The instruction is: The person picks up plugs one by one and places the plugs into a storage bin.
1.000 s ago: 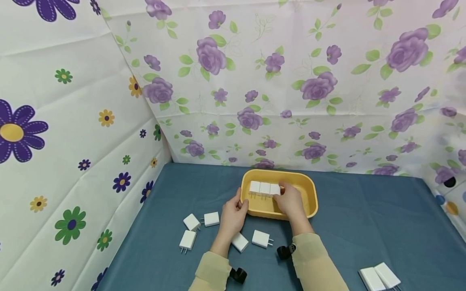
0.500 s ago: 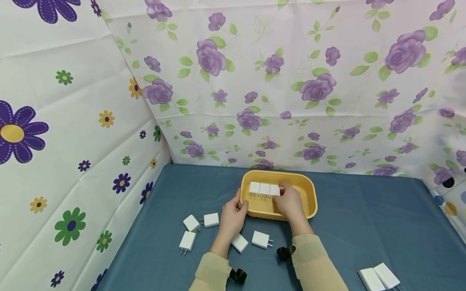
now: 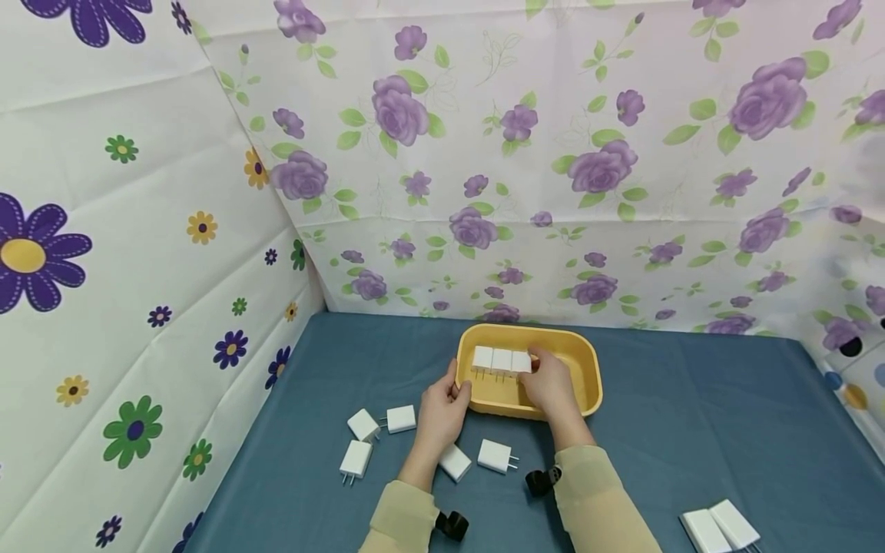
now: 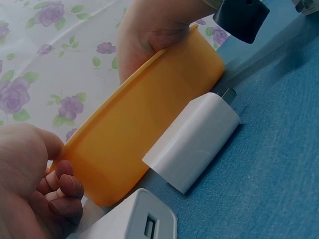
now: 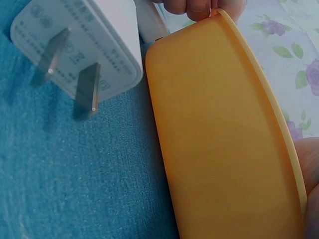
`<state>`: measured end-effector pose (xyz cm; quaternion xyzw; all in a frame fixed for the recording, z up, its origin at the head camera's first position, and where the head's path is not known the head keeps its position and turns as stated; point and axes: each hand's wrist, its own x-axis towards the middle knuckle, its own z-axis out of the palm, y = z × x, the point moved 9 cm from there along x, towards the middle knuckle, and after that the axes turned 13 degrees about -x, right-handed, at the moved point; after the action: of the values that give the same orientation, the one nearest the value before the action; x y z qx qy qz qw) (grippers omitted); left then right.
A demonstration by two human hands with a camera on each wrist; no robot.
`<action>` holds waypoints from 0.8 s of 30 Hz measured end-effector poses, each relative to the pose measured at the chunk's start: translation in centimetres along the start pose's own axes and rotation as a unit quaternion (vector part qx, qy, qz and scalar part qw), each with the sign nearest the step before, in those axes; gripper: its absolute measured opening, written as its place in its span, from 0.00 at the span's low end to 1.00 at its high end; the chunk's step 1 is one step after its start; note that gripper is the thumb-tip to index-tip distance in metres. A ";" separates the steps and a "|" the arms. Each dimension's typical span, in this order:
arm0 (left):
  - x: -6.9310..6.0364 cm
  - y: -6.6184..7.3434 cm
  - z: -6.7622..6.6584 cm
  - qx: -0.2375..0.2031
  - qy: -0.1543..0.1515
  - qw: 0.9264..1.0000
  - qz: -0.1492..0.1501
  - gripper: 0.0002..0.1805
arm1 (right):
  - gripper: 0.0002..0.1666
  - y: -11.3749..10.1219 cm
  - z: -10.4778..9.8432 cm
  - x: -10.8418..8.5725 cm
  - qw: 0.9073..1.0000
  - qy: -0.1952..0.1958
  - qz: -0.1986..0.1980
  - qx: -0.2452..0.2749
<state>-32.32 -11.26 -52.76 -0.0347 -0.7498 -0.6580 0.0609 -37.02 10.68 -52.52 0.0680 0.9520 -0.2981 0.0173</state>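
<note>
A yellow plastic tray [image 3: 494, 393] stands on the blue cloth. At its left end my left hand [image 3: 440, 411] grips the rim, thumb on the near side; the left wrist view has these fingers [image 4: 65, 186] curled at the rim. Inside the tray three white charger plugs stand side by side in a row, prongs towards me. My right hand [image 3: 551, 382] reaches over the near wall and pinches the rightmost charger plug [image 3: 522, 361]. The left charger plug [image 3: 482, 358] and middle charger plug [image 3: 502, 360] touch it in line. From the right wrist view, the tray wall hides the right fingertips.
Loose white chargers lie left of the tray, including one charger [image 3: 356, 458] near two others. One charger [image 3: 455, 462] is partly behind the left wrist, another charger [image 3: 495, 455] before the tray. Two chargers [image 3: 720, 526] lie at the lower right. A flowered cloth [image 3: 525, 192] hangs behind.
</note>
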 end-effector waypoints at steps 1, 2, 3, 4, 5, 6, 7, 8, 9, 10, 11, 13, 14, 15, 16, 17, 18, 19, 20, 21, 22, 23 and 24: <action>0.0 0.0 0.0 0.000 0.000 1.000 0.000 0.31 | 0.34 0.0 0.0 0.0 1.000 -0.001 0.000 0.000; 0.0 0.0 0.0 0.000 0.001 1.000 0.000 0.31 | 0.34 0.0 0.0 0.0 1.000 -0.001 0.001 0.000; 0.0 -0.1 0.0 0.000 0.002 1.000 0.000 0.31 | 0.34 0.0 -0.1 -0.1 1.000 -0.002 0.001 0.000; 0.0 -0.1 0.0 0.000 0.002 1.000 0.001 0.31 | 0.34 -0.1 -0.1 -0.1 1.000 -0.003 0.001 0.000; 0.0 -0.1 0.0 0.000 0.002 1.000 0.001 0.31 | 0.34 -0.1 -0.1 -0.1 1.000 -0.003 0.001 0.000; 0.0 -0.1 0.0 0.000 0.002 1.000 0.002 0.31 | 0.33 -0.1 0.0 -0.1 1.000 -0.003 0.001 0.000; 0.0 -0.1 0.0 -0.001 0.002 1.000 0.002 0.31 | 0.33 -0.1 0.0 -0.1 1.000 -0.003 0.001 -0.001; 0.0 -0.1 0.0 -0.002 0.001 1.000 0.002 0.31 | 0.33 -0.1 0.0 -0.1 1.000 -0.003 0.001 -0.001; 0.0 -0.1 0.0 -0.004 0.001 1.000 0.002 0.31 | 0.33 -0.2 0.0 -0.1 1.000 -0.002 0.000 -0.002; 0.0 -0.1 0.0 -0.005 0.001 1.000 0.002 0.31 | 0.32 -0.1 0.0 -0.1 1.000 -0.001 0.000 -0.003; 0.0 0.0 0.0 -0.005 0.001 1.000 0.002 0.31 | 0.32 -0.1 0.0 -0.1 1.000 0.000 -0.001 -0.003; 0.0 0.0 0.0 -0.005 0.002 1.000 0.002 0.31 | 0.32 -0.1 -0.1 -0.1 1.000 0.003 -0.002 -0.004; 0.0 -0.1 0.0 -0.005 0.002 1.000 0.002 0.31 | 0.32 -0.1 -0.1 -0.1 1.000 0.004 -0.002 -0.005; 0.0 -0.1 0.0 -0.004 0.002 1.000 0.003 0.31 | 0.32 -0.1 -0.1 -0.1 1.000 0.005 -0.003 -0.005; 0.0 -0.1 0.0 -0.002 0.002 1.000 0.003 0.31 | 0.33 0.0 -0.1 -0.1 1.000 0.005 -0.002 -0.004; 0.0 -0.1 0.0 -0.002 0.002 1.000 0.003 0.31 | 0.33 0.0 -0.1 0.0 1.000 0.005 -0.002 -0.004; 0.0 -0.1 0.0 -0.001 0.002 1.000 0.003 0.31 | 0.33 0.0 0.0 0.0 1.000 0.005 -0.001 -0.004; 0.0 -0.1 0.0 0.000 0.002 1.000 0.004 0.31 | 0.34 0.0 0.0 0.0 1.000 0.005 -0.001 -0.003; 0.0 -0.1 0.0 0.002 0.002 1.000 0.003 0.31 | 0.34 0.0 0.0 0.0 1.000 0.006 -0.001 -0.002; 0.0 -0.1 0.0 0.002 0.003 1.000 0.003 0.31 | 0.34 0.0 0.0 0.0 1.000 0.006 -0.001 -0.001; 0.0 -0.1 0.0 0.002 0.003 1.000 0.003 0.31 | 0.34 0.0 0.0 0.0 1.000 0.007 -0.001 0.000; 0.0 -0.1 0.0 0.003 0.003 1.000 0.001 0.31 | 0.35 0.0 0.0 -0.1 1.000 0.008 -0.001 0.003; 0.0 -0.1 0.0 0.003 0.003 1.000 0.001 0.31 | 0.35 0.0 0.0 -0.1 1.000 0.008 0.000 0.005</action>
<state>-32.32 -11.24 -52.88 -0.0326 -0.7518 -0.6555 0.0639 -36.95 10.69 -52.57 0.0706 0.9507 -0.3019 0.0091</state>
